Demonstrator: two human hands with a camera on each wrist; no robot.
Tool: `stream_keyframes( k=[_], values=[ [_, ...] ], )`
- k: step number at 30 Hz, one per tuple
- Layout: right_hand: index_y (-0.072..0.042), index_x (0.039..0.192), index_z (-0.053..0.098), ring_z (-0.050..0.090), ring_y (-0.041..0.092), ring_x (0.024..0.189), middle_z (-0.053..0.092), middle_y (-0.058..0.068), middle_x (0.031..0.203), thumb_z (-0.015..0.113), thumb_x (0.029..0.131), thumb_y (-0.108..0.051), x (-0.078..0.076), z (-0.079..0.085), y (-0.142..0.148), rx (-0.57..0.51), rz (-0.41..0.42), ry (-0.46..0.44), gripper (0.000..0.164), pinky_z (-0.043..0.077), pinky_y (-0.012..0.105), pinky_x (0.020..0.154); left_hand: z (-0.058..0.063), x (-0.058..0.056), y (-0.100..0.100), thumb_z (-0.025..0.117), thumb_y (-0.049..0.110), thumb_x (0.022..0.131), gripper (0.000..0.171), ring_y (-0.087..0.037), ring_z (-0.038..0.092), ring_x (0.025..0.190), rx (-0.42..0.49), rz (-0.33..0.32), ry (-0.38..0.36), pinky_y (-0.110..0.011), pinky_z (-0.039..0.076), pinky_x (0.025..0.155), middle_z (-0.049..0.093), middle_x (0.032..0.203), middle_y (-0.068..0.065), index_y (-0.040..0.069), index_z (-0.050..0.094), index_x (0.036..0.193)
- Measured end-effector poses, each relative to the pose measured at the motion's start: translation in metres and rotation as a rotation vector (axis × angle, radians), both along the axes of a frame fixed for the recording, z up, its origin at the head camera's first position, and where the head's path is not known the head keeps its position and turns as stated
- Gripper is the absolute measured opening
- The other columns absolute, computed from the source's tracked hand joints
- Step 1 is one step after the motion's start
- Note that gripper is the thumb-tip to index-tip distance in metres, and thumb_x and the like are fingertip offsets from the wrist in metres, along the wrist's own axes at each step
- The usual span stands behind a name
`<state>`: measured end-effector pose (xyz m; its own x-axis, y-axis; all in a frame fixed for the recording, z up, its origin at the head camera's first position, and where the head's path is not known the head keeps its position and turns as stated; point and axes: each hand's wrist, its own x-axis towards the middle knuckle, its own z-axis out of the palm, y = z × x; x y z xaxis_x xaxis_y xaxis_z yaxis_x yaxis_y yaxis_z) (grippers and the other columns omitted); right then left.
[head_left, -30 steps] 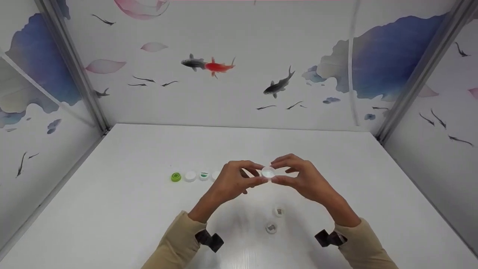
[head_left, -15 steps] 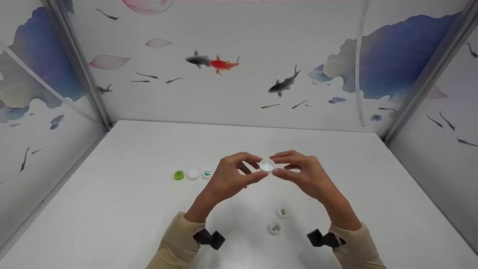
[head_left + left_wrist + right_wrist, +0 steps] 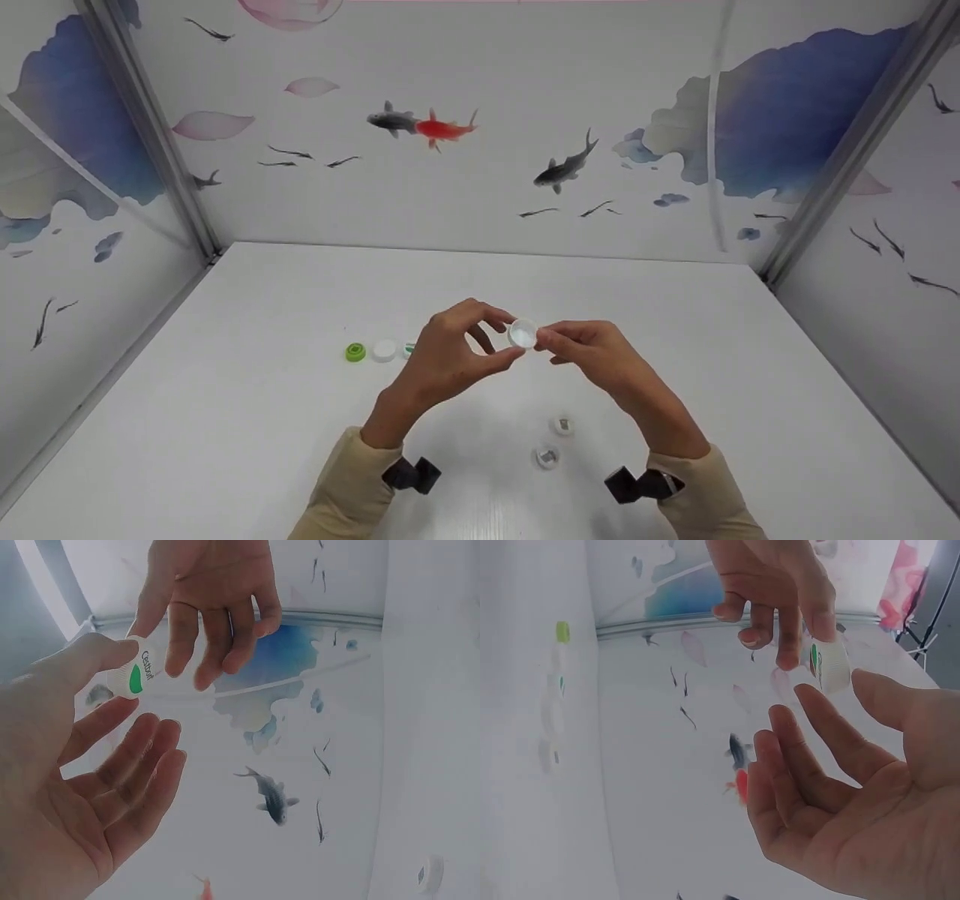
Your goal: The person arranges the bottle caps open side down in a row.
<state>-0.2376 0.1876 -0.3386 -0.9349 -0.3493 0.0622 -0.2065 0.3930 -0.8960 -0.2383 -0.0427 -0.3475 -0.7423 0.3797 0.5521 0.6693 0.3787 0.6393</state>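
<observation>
A white bottle cap (image 3: 523,334) is held up above the table, its hollow side facing the head camera. My left hand (image 3: 448,346) pinches it between thumb and index finger at its left side. At the right rim, the thumb and index finger of my right hand (image 3: 592,351) pinch it too. Green print and lettering show on the top of the bottle cap (image 3: 139,671) in the left wrist view. From the right wrist, the ribbed side of the cap (image 3: 835,664) appears between both hands' fingertips. The other fingers of both hands are spread loosely.
On the white table (image 3: 285,435), a green cap (image 3: 355,352) and a white cap (image 3: 384,350) stand in a row. A printed cap (image 3: 409,350) is partly hidden by my left hand. Two white caps (image 3: 563,425) (image 3: 547,457) lie nearer. Patterned walls (image 3: 480,187) enclose the table.
The right thumb and index finger have drawn together from a wide spread to the cap's right rim. Both hands and the cap have shifted slightly left.
</observation>
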Motion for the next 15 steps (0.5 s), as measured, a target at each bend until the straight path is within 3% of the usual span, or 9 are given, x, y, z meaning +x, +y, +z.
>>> stream_keyframes(
  k=[4,7,11,15],
  values=[
    [-0.002,0.117,0.073,0.062,0.028,0.114,0.072,0.010,0.117,0.062,0.100,-0.033,-0.0014,-0.0027,-0.0003,-0.033,0.006,-0.024,0.037,0.053,0.041,0.102,-0.0045,-0.0009,0.0027,0.079,0.022,0.087,0.031,-0.015,0.070,0.074,-0.002,-0.006,-0.011,-0.030,0.060,0.069,0.069,0.100,-0.006,0.010,0.070,0.114],
    [-0.003,0.115,0.073,0.063,0.024,0.113,0.071,0.009,0.118,0.063,0.099,-0.033,-0.0013,-0.0037,-0.0008,-0.038,-0.038,-0.033,0.036,0.052,0.041,0.103,-0.0070,-0.0018,0.0053,0.077,0.025,0.089,0.035,-0.015,0.070,0.076,0.026,-0.016,-0.097,-0.024,0.058,0.068,0.070,0.100,-0.007,0.012,0.068,0.120],
    [-0.007,0.112,0.075,0.062,0.019,0.109,0.071,0.007,0.118,0.066,0.097,-0.032,0.0000,-0.0031,-0.0012,-0.036,-0.096,0.012,0.031,0.051,0.039,0.101,-0.0058,-0.0031,0.0078,0.070,0.032,0.094,0.037,-0.018,0.070,0.075,0.159,-0.047,-0.346,-0.028,0.060,0.061,0.070,0.100,-0.011,0.012,0.066,0.125],
    [-0.010,0.111,0.076,0.063,0.020,0.110,0.070,0.007,0.120,0.069,0.096,-0.026,0.0007,-0.0030,-0.0007,-0.031,-0.083,0.128,0.023,0.052,0.032,0.096,-0.0035,-0.0046,0.0078,0.058,0.045,0.100,0.044,-0.016,0.069,0.070,0.258,-0.083,-0.626,-0.031,0.060,0.057,0.069,0.095,-0.008,0.007,0.069,0.117]
  ],
)
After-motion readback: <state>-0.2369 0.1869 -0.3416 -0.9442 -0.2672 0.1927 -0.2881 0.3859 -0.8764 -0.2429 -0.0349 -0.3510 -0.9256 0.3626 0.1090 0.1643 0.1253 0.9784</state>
